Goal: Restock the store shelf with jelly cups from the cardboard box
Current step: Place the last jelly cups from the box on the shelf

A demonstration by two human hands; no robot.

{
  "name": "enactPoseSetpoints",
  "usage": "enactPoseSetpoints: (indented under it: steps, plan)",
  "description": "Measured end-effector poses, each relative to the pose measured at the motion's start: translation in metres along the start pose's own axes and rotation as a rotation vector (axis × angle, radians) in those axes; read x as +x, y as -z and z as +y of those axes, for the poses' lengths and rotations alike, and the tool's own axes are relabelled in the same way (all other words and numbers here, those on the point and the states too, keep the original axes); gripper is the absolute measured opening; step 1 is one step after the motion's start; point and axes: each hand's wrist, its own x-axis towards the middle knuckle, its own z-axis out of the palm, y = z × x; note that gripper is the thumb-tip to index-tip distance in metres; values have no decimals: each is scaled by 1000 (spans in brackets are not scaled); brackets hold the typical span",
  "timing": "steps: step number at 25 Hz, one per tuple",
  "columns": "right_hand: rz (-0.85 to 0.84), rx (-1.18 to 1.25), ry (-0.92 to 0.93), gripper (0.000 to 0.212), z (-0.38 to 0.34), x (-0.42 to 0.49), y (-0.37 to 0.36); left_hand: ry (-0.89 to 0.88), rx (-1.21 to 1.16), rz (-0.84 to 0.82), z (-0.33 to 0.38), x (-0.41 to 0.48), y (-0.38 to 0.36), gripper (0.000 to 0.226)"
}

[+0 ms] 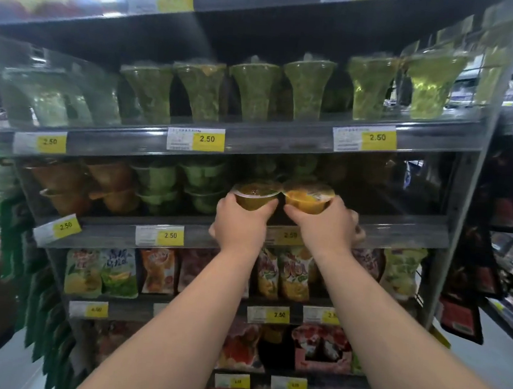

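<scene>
The left hand point(240, 224) grips a round clear-plastic cup of dark amber jelly point(256, 196) from below. Touching it, the right hand point(324, 223) clasps a matching orange-yellow jelly cup point(307, 198) above the grey metal shelf point(400, 235).

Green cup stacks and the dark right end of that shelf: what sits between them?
In the head view, the two hands, left and right, each hold a yellow jelly cup there, side by side; right of them the shelf looks bare.

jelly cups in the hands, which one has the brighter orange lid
The cup in the right hand, jelly cup: bright orange-yellow. The left hand's cup is darker, brownish.
</scene>
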Motion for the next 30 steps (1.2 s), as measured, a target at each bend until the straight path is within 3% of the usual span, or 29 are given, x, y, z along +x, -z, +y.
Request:
enactPoseSetpoints:
  steps: [12,18,21,25,30]
  plan:
    - [-9,-200,-1,56,5,27,-26,63,194,57,-2,15,-14,49]
    - [22,-267,-22,65,8,29,-30,46,262,45,-6,11,-15,48]
    - [60,-245,-1,76,10,23,-29,-12,246,54,-10,7,-9,44]
    - [155,-239,25,88,13,-3,-23,-75,77,52,-19,-5,9,57]
    - [165,-85,-9,69,6,-53,-24,-60,-51,-13,-32,-20,44,54]
